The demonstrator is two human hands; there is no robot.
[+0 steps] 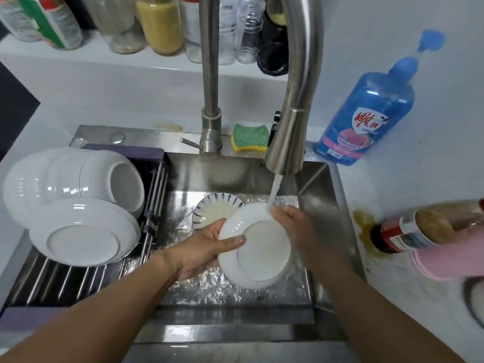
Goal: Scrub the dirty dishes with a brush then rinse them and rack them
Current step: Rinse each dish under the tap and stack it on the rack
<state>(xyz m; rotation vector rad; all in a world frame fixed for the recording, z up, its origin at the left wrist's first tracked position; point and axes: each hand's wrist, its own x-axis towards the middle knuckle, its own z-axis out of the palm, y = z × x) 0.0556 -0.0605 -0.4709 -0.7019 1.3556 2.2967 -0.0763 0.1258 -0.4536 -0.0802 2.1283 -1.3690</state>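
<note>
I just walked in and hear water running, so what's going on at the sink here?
A person is rinsing a white plate under the running faucet. The left grip holds its left rim, thumb across the underside; the right grip holds the far rim where the water lands. A blue-patterned dish lies in the sink, looking still dirty. White bowls and a second plate sit in the rack on the left.

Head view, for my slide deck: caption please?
Rinsing: left hand and right hand hold a white plate under the faucet; washed dishes sit racked.
</note>
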